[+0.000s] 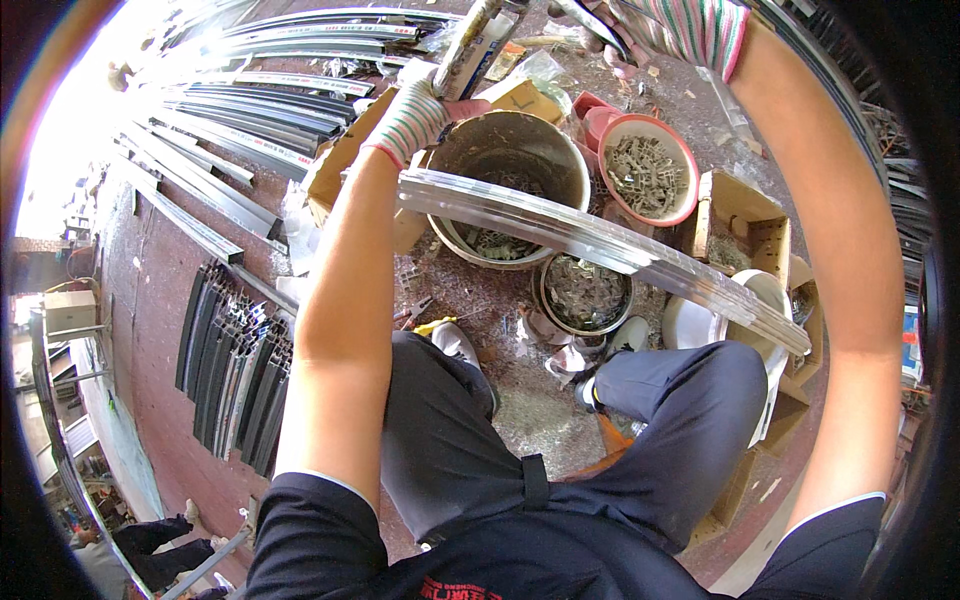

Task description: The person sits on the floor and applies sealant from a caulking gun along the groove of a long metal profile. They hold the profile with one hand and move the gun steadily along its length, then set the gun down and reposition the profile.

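At the top of the view my left hand (415, 112), in a striped glove with bare fingertips, is closed around a grey labelled tube (480, 48). My right hand (675, 35), gloved the same way, curls its fingers round a dark curved handle (598, 28). Whether tube and handle join is cut off by the upper edge. Below my hands a bundle of long silvery strips (600, 238) lies slantwise across a large bucket (510, 145). Small metal pieces lie in that bucket, in a red-rimmed basin (648, 170) and in a smaller bucket (585, 293).
Long metal profiles (250, 120) lie over the floor at left, with shorter dark ones (235, 360) stacked nearer me. Cardboard boxes (742, 222) stand at right, beside a white bucket (692, 322). Pliers (415, 310) lie by my left shoe. Another person's legs (165, 550) show at lower left.
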Demonstrator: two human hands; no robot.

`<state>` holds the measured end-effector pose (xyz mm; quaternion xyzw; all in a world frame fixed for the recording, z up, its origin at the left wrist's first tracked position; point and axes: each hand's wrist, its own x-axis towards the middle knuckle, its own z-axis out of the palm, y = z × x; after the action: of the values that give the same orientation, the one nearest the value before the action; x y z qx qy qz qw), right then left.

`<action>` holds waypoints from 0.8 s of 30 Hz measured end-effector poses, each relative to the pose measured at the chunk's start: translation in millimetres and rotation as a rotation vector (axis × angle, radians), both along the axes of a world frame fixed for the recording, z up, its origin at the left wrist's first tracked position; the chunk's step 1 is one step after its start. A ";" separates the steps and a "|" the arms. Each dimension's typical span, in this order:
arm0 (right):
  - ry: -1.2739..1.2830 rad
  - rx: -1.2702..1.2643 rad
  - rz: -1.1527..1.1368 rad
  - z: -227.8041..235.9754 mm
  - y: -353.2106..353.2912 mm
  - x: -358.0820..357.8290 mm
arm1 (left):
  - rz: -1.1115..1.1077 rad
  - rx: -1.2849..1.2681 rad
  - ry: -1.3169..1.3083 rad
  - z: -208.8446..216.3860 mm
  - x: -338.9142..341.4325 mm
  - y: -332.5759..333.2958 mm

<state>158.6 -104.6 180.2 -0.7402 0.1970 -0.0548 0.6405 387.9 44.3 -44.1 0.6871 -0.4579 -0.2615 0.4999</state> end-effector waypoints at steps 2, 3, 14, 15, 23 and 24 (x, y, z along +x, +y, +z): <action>0.005 -0.024 0.043 -1.2 -2.6 1.4 | -0.003 -0.035 0.041 -0.2 -1.8 -0.7; -0.004 -0.094 0.060 0.0 -4.8 0.8 | 0.001 -0.052 0.052 -0.3 -3.1 -2.2; 0.044 -0.044 0.146 2.6 -15.9 9.7 | 0.034 -0.012 0.061 2.0 -3.0 -4.7; 0.051 -0.054 0.124 3.1 -15.7 9.2 | 0.039 -0.014 0.065 1.6 -2.8 -4.9; 0.128 -0.252 0.081 15.4 -16.9 0.3 | 0.022 -0.015 0.121 -2.5 -6.9 -11.6; 0.083 -0.179 0.104 12.6 -18.2 1.9 | 0.024 0.004 0.113 -2.6 -7.0 -13.2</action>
<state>160.5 -122.8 192.8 -0.8054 0.1787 -0.0081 0.5651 380.9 31.1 -46.6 0.6777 -0.4200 -0.2950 0.5266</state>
